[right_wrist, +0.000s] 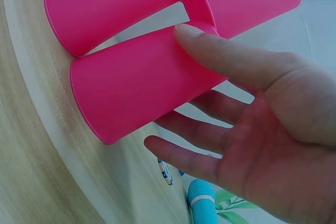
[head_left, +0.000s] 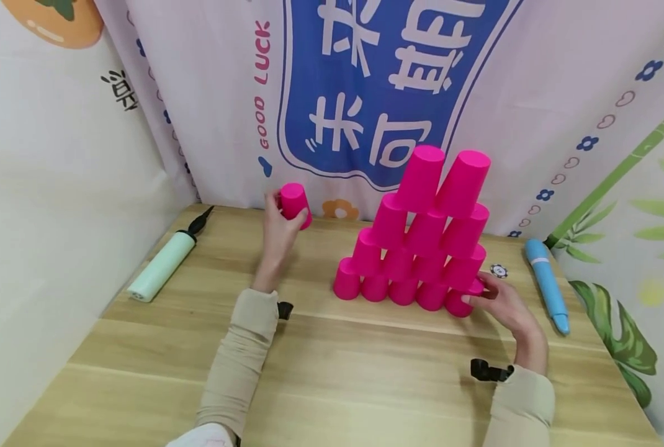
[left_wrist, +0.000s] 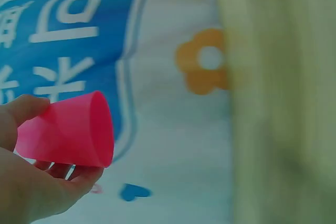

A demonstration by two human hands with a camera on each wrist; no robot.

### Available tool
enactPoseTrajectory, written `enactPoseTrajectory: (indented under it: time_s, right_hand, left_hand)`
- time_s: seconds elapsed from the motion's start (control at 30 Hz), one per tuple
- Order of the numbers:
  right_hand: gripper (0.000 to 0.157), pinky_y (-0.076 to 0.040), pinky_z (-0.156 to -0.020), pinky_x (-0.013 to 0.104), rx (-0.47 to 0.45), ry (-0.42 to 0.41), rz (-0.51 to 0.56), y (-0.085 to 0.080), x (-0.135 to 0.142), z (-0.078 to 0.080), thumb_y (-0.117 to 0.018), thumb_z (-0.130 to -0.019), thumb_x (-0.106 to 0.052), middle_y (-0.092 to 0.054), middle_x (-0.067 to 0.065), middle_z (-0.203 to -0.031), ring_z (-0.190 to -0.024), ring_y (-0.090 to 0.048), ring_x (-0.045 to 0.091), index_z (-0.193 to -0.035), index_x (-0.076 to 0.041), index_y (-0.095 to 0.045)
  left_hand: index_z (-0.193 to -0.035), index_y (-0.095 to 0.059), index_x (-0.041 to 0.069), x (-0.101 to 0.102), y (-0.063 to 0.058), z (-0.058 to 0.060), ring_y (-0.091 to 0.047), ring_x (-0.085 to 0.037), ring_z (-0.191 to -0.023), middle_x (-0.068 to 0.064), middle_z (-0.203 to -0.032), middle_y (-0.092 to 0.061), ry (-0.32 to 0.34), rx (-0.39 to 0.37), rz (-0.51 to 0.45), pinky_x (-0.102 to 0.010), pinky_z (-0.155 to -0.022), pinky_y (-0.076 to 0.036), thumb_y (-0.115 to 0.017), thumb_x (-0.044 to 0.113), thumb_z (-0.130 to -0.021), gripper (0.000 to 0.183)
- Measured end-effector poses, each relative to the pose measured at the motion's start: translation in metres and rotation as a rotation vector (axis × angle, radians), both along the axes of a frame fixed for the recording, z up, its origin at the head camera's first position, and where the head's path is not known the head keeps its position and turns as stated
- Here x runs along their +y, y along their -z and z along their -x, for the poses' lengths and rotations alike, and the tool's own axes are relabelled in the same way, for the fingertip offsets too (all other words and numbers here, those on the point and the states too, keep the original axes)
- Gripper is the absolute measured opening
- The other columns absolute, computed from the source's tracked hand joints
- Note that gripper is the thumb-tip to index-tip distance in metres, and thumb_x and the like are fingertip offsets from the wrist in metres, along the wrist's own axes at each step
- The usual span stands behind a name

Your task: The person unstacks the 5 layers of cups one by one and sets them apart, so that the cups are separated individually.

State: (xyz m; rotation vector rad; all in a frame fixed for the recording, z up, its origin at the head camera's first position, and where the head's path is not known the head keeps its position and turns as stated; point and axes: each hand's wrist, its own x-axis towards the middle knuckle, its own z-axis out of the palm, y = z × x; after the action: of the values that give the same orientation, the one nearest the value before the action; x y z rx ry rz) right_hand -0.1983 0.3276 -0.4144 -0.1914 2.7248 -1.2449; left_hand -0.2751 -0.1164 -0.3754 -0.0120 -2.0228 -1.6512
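Observation:
My left hand (head_left: 280,231) holds a pink cup (head_left: 295,202) mouth down above the back left of the table, apart from the stack. In the left wrist view the thumb and fingers of that hand (left_wrist: 39,182) wrap the cup (left_wrist: 68,132), whose open rim faces right. A pyramid of upside-down pink cups (head_left: 401,264) stands right of centre, with two cups (head_left: 420,180) side by side on top. At its base, my right hand (head_left: 502,304) has thumb and fingers on either side of the rightmost cup (right_wrist: 142,85); the thumb rests near its upper end.
A mint-green hand pump (head_left: 164,264) with a black nozzle lies at the left. On the right lie a blue pen-shaped cylinder (head_left: 548,285) and a small round chip (head_left: 499,270). Behind the wooden table (head_left: 332,379) hangs a printed cloth (head_left: 220,93), close to the pyramid.

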Motion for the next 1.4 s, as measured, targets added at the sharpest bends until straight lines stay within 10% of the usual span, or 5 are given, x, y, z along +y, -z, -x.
enactPoseTrajectory:
  time_s: [0.2,0.6,1.4]
  right_hand:
    - [0.074,-0.047,-0.088,0.037,0.015,-0.001,0.002,0.001,0.004,-0.002,-0.068,-0.089,-0.036,-0.048,0.022,-0.134,-0.114,-0.049,0.039,-0.147,-0.003,-0.035]
    - [0.072,-0.047,-0.085,0.027,0.034,-0.004,0.009,-0.001,0.007,0.002,-0.068,-0.09,-0.036,-0.048,0.02,-0.134,-0.114,-0.048,0.037,-0.147,-0.006,-0.037]
    - [0.072,-0.046,-0.089,0.039,0.002,0.009,0.005,0.003,0.001,0.004,-0.067,-0.09,-0.036,-0.05,0.02,-0.132,-0.114,-0.048,0.037,-0.147,-0.005,-0.036]
  left_hand:
    - [-0.134,-0.033,0.001,0.006,0.031,0.013,-0.052,-0.031,-0.115,-0.021,-0.128,-0.05,-0.002,-0.131,0.065,-0.04,-0.101,-0.043,-0.068,0.005,-0.084,0.061]
    - [-0.133,-0.033,-0.003,0.007,0.056,0.027,-0.051,-0.035,-0.12,-0.025,-0.129,-0.05,0.037,-0.244,0.126,-0.043,-0.102,-0.042,-0.068,-0.004,-0.08,0.063]
    - [-0.132,-0.029,-0.003,-0.002,0.073,0.022,-0.05,-0.037,-0.119,-0.029,-0.126,-0.051,0.042,-0.372,0.148,-0.043,-0.102,-0.041,-0.069,-0.005,-0.08,0.066]
